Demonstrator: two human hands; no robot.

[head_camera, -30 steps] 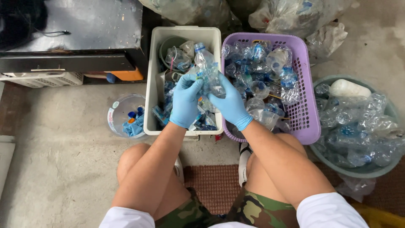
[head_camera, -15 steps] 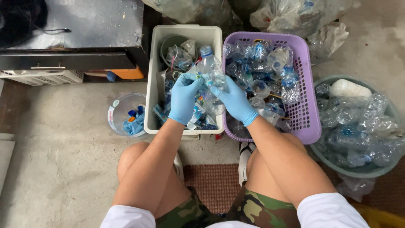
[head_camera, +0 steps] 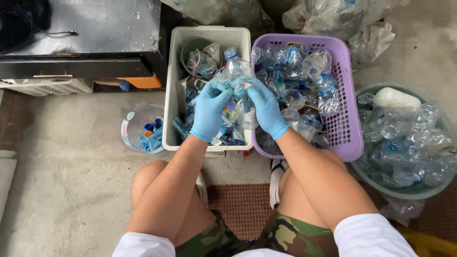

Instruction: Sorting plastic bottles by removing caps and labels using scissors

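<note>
A clear, crumpled plastic bottle (head_camera: 236, 76) with a blue cap, held upright with its cap toward twelve o'clock. It sits between two blue-gloved hands, the left hand (head_camera: 209, 109) at its eight o'clock, the right hand (head_camera: 266, 109) at its four o'clock.

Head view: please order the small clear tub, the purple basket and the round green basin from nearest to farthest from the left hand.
1. Small clear tub, just left of the left hand.
2. Purple basket, to the right.
3. Round green basin, far right.
</note>
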